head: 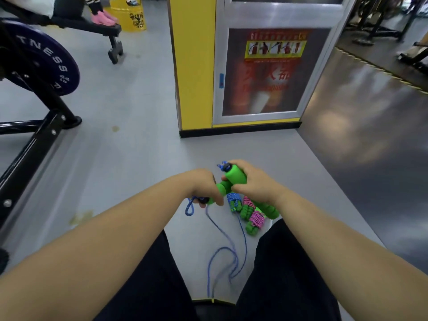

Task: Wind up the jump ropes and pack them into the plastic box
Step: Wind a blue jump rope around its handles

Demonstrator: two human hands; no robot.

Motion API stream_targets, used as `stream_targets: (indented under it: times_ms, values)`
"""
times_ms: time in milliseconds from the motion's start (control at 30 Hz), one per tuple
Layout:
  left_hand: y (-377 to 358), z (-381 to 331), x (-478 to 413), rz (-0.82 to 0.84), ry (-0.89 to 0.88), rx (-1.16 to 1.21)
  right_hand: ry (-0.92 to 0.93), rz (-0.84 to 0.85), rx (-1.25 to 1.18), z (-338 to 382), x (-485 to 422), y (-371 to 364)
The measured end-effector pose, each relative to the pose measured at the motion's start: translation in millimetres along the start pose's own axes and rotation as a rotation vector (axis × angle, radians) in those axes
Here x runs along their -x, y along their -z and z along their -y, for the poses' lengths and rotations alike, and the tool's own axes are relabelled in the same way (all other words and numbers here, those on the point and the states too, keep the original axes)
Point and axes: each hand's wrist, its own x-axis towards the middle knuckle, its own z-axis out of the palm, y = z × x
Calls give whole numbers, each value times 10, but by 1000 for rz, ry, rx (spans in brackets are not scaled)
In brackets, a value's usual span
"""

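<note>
Bright green foam, black caps: upper handle & lower handle. The loose rope is a blue braid. Beyond it, blue bundle & pink bundles w/ dark flecks, green grips. The floor is lt grey; far-right strip dk grey, glossy, w/ yellow-black edge line. Pillar yellow, black base. Cabinet frame silver; poster red w/ yellow band. Weight plate dk purple, white lettering. Barrel yellow, black print. Shoes pink. Trousers black.

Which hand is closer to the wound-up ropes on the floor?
Right. The right hand is just over the wound-up ropes; the left hand is farther off to their left.
</note>
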Motion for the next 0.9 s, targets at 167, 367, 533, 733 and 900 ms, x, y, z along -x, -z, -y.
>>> stream_targets:
  times_ms: [167,367,533,733,900]
  values:
    - [135,-15,109,63,-84,55,-35,96,116,-9,85,21]
    - [298,61,118,171,-145,325,-150,255,-109,33,185,108]
    - [254,56,25,-207,-77,570,-230,226,-575,24,204,26]
    - [-18,69,-18,-749,-16,666,-303,-184,-777,-45,136,-205]
    - [-435,18,-23,-280,-18,990,-237,-317,-614,-6,160,-458]
